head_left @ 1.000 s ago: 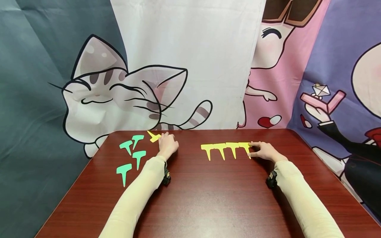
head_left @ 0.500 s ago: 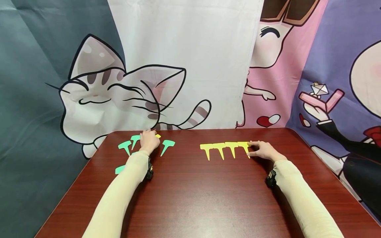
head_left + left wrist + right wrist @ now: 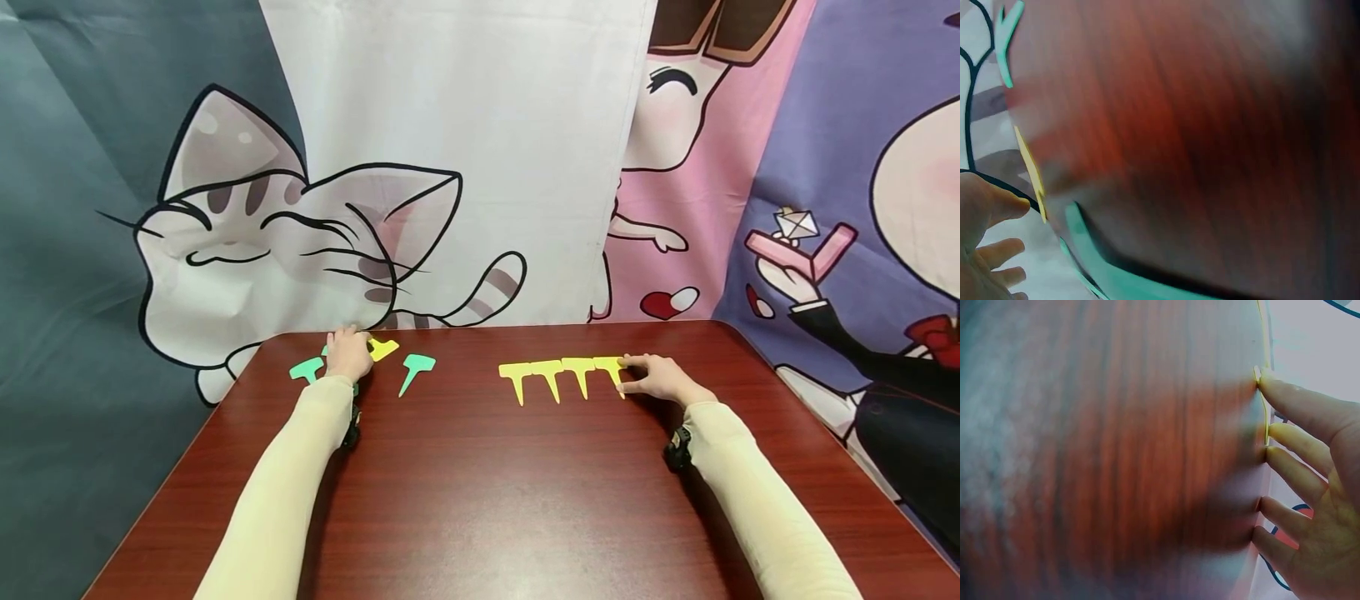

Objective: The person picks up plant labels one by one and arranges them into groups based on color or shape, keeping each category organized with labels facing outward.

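Note:
In the head view my left hand (image 3: 349, 354) is at the back left, over the green T-shaped plant labels (image 3: 306, 369). The left wrist view shows its thumb and fingers spread, with nothing between them, and a yellow plant label (image 3: 1030, 175) beyond the thumb. That loose yellow label (image 3: 384, 348) lies just right of the hand. A separate green label (image 3: 416, 367) is further right. My right hand (image 3: 660, 377) touches the rightmost label of a yellow row (image 3: 547, 368), thumb on the stem and forefinger by the head. Its other fingertips rest on the table. My left arm hides some green labels.
The dark red wooden table (image 3: 480, 500) reaches back to a printed cloth backdrop (image 3: 480, 125) with cartoon figures. A black wrist camera (image 3: 677, 450) sits under my right wrist.
My left hand has left a green label on the table, right of the loose yellow one, and moved left over the other green labels. The right hand stays at the yellow row.

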Tool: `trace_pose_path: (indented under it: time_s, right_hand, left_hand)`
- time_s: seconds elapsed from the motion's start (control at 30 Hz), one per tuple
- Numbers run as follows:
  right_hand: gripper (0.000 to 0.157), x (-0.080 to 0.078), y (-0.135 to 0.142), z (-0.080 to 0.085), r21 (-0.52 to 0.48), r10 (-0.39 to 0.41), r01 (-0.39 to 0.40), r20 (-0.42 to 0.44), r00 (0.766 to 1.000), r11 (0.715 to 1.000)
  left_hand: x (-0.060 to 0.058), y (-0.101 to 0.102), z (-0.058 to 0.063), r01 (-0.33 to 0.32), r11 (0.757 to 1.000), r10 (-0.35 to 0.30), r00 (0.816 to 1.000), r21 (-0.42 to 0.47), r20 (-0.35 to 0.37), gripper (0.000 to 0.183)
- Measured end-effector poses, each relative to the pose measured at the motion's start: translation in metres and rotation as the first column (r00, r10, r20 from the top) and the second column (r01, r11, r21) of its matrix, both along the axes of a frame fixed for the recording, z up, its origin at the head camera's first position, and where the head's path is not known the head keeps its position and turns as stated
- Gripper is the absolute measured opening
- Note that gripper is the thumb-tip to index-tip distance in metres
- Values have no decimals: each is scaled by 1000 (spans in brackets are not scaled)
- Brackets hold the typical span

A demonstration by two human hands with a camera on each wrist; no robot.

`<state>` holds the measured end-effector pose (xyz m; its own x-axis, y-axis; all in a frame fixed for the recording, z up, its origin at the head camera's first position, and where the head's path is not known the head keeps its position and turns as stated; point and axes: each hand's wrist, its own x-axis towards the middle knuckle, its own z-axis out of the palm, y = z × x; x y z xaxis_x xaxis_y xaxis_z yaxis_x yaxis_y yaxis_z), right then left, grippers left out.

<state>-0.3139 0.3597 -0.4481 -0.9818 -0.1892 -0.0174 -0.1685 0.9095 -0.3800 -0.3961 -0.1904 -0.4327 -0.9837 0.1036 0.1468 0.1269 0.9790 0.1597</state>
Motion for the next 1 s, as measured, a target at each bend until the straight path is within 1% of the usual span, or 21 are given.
trace_pose_path:
  time_s: [0.1,0.23,0.37,0.47,0.57,0.63,0.7,0.83,0.9,1.0]
  right_hand:
    - [71,0,-1,0,-4,1,-1,2,1000,1000]
    - [70,1,-2,0,-6,4,-4,2,1000,1000]
    - [69,1,-3,0,-5,5,-5,-9,1000,1000]
    - [70,1,-3,0,-13,7,-7,-9,1000,1000]
    - [70,1,-3,0,-13,6,-6,-6,1000,1000]
    - [70,1,-2,0,-12,5,-5,-8,1000,1000]
    - [70,1,-2,0,-15,3,-3,-11,1000,1000]
    - [70,0,-1,0,-13,0,0,-15,1000,1000]
    - [70,0,0,0,-12,-1,1,-4,1000,1000]
    - [71,0,-1,0,-16,0,0,8,1000,1000]
  left_hand:
    - [-3,-4,-5,1,1000,-2,1000,-27,-8,41]
    - [-7,-6,-9,4,999,-4,1000,-48,12,44]
    - [-8,-3,-9,24,998,-21,999,-65,39,45]
    - [-8,-2,-9,12,997,-8,998,-75,55,45]
    - [-8,-1,-10,5,996,0,999,-89,53,42]
    - [-8,-1,-10,5,997,-1,999,-80,44,39]
    - [-8,0,-9,8,998,-7,1000,-68,19,34]
    - [-8,2,-6,16,999,-16,1000,-52,-10,23]
    - [-8,3,-5,24,998,-24,1000,-54,-8,21]
    - [-7,4,-4,20,999,-20,1000,-48,10,15]
